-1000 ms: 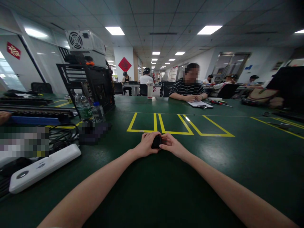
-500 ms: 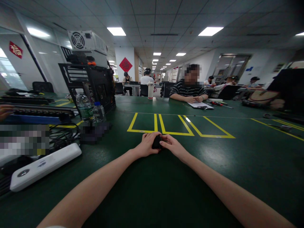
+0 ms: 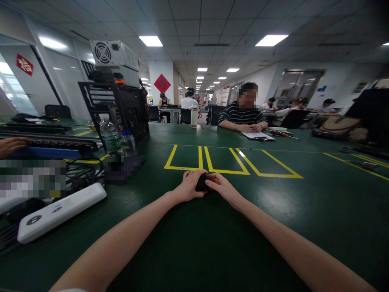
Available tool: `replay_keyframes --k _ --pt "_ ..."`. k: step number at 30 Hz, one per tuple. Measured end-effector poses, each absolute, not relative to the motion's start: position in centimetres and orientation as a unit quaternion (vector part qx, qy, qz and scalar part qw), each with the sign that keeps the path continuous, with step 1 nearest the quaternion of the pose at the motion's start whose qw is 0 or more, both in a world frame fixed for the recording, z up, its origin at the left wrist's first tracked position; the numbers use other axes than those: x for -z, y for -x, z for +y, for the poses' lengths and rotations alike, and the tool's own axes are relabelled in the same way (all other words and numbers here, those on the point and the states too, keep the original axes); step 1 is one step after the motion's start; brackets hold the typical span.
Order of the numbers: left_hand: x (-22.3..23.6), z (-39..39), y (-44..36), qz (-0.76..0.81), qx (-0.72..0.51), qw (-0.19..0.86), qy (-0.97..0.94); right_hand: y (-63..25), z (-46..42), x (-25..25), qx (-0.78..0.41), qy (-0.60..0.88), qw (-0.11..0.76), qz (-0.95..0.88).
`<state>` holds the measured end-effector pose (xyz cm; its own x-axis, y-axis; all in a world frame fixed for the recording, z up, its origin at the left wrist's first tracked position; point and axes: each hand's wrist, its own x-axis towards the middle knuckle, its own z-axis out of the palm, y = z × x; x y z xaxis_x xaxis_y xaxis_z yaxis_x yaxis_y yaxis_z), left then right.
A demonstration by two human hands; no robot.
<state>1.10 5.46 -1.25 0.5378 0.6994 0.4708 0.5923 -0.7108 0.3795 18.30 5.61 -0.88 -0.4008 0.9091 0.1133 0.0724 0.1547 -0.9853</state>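
Note:
A small dark rounded object is between my hands, low over the green table; its kind is too dark to make out. My left hand is wrapped round its left side, fingers over the top and thumb along the near edge. From the right, my right hand pinches at it with thumb and fingertips. The fingers cover much of the object. Just beyond my hands lie yellow tape outlines on the table.
At left stand an open computer case, water bottles, cables and a white power bank-like device. Another person's hand is at the far left. Across the table a person in a striped shirt sits behind a clipboard. Screwdrivers lie beside it.
The whole view has shifted slightly to the right. My hands keep the same hold on the dark object. The other person's hand at far left shows more.

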Motion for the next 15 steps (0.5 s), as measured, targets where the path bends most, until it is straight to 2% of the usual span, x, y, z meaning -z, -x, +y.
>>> replay_keyframes --k 8,15 --pt "0.82 5.19 -1.16 0.376 -0.296 0.093 -0.873 -18.34 4.8 0.58 -0.556 0.303 0.405 -0.66" --pt "0.72 5.1 -1.16 0.377 -0.296 0.093 -0.873 -17.97 5.01 0.64 -0.519 0.353 0.423 -0.653"
